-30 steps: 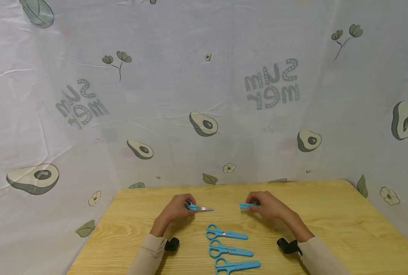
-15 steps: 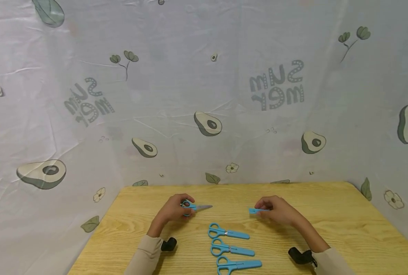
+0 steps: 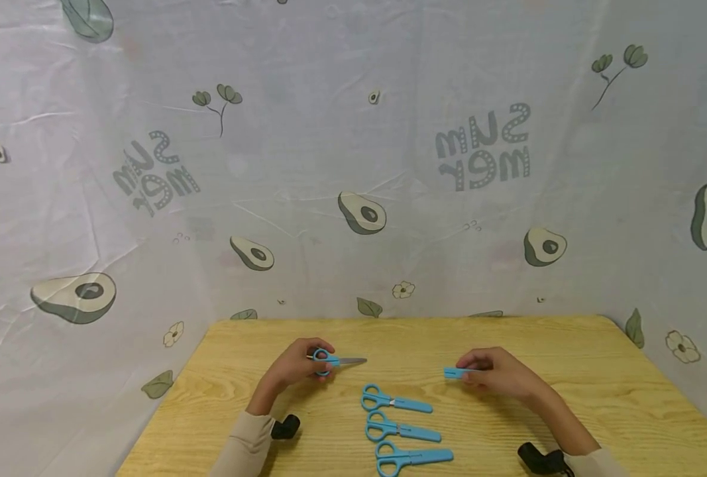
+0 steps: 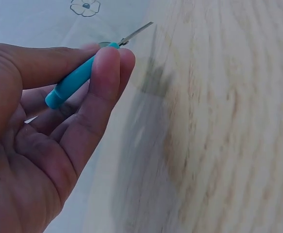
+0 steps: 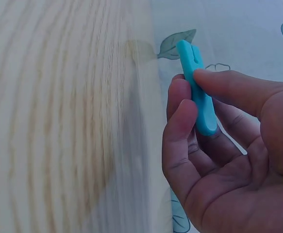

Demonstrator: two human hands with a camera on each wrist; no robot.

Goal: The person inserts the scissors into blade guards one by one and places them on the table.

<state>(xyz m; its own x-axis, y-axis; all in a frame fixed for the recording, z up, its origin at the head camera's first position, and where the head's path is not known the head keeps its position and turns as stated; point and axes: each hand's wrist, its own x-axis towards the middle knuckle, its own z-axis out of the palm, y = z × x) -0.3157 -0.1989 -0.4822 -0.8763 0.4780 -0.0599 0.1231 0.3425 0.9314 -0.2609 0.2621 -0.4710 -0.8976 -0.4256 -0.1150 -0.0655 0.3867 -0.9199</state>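
Note:
In the head view my left hand pinches a pair of blue-handled scissors by the handles, the bare metal blades pointing right. The left wrist view shows the scissors' handle between thumb and fingers, edge on, with the blades reaching out past the fingertips. My right hand holds a blue blade cover, its slotted end facing left toward the blades. Up close in the right wrist view, the blade cover lies between thumb and curled fingers. A wide gap separates blades and cover.
Nearer the person, three blue scissors with covered blades lie in a column on the wooden table: the upper pair, the middle pair and the lower pair. Behind the table's far edge hangs a printed cloth.
My right hand has moved right and toward the person with the blade cover, widening the gap to the scissors. The left hand has drifted slightly left, still holding the scissors.

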